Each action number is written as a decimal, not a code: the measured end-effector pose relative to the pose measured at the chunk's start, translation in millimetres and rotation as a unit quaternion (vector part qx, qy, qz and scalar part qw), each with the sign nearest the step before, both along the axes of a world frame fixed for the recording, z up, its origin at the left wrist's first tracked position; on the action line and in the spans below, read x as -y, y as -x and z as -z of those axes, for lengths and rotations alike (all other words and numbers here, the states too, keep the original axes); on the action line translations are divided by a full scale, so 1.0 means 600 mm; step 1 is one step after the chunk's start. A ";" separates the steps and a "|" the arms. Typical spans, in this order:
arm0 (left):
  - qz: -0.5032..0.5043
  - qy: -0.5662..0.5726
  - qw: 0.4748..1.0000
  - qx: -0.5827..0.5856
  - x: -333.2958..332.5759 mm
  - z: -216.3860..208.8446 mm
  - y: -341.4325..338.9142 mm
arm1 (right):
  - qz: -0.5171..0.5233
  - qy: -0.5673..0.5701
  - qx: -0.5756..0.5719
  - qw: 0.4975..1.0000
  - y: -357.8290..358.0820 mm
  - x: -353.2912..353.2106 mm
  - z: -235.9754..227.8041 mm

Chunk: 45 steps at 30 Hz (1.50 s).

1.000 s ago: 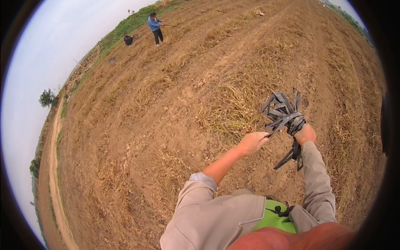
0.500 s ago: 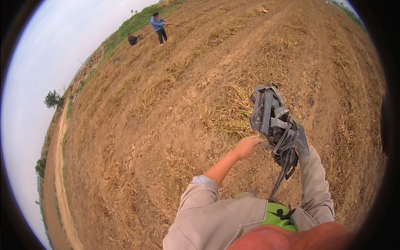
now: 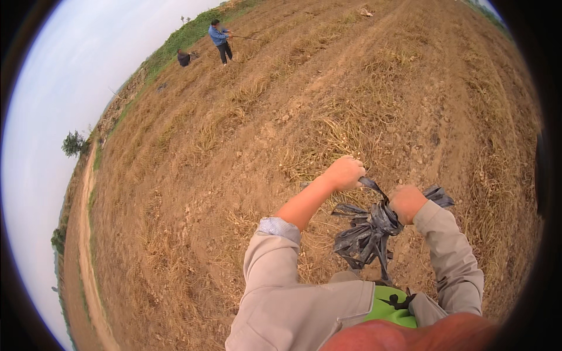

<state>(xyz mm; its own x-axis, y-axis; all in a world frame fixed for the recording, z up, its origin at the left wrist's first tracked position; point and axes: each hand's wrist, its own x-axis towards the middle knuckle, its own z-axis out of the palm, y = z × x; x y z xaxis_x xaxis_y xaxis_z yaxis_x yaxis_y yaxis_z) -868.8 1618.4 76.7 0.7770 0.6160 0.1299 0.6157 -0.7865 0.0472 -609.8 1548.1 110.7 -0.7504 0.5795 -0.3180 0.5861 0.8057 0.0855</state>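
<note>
A bundle of flat black plastic strips [image 3: 367, 234], gathered and wrapped at its middle, hangs in front of my body with loose ends sticking out on several sides. My right hand [image 3: 408, 203] is closed round the upper right part of the bundle. Beyond its knuckles, more strip ends poke out. My left hand [image 3: 345, 172], up and to the left of the bundle, is closed on one strip [image 3: 373, 187]. That strip runs from my fingers down to the bundle beside my right hand, bent in a short arc. The fingertips of both hands are mostly hidden.
Dry, pulled-up plants [image 3: 333, 137] lie in rows over the brown soil. Far off to the left, a person in a blue jacket [image 3: 218, 36] holds a long thin pole, near a person in dark clothes [image 3: 184, 58] low on the ground. A dirt track [image 3: 86, 234] runs along the left.
The bundle has swung down and turned toward my body. My right hand, mostly hidden behind it before, now shows on top. My left hand has risen, drawing a strip away from the bundle.
</note>
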 end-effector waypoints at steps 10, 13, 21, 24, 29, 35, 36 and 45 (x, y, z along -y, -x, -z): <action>-0.077 0.200 0.948 0.236 0.105 0.010 -0.061 | 0.501 -0.115 -0.128 0.848 -0.110 -0.043 0.098; -0.046 0.193 0.935 0.293 0.148 0.044 -0.093 | 0.551 -0.038 -0.335 0.764 -0.138 -0.061 0.122; -0.024 0.256 0.930 0.263 0.144 0.117 -0.043 | 0.272 0.290 -0.686 0.609 -0.118 -0.031 0.049; 0.021 0.190 0.956 0.222 0.086 0.125 -0.021 | 0.152 0.303 -0.396 0.853 -0.102 -0.015 -0.011; -0.066 0.071 0.993 0.072 0.008 0.043 -0.008 | -0.011 0.012 -0.067 0.998 -0.029 -0.002 -0.003; -0.108 0.081 0.967 0.214 0.083 0.013 -0.078 | 0.323 -0.106 -0.089 0.936 -0.019 -0.015 0.079; -0.115 0.098 0.953 0.262 0.102 0.026 -0.096 | 0.371 -0.086 -0.124 0.916 -0.021 -0.017 0.088; -0.137 -0.005 0.913 0.385 0.141 0.120 -0.157 | 0.572 -0.090 -0.312 0.754 -0.004 0.018 0.153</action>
<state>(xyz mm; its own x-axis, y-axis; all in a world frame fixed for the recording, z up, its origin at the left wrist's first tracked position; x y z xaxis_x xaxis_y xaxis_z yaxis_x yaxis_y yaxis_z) -774.7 1533.7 4.9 0.2694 0.7697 0.5788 0.5768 -0.6102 0.5431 -607.3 1537.4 19.0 0.3006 0.9524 0.0503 0.8596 -0.2476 -0.4470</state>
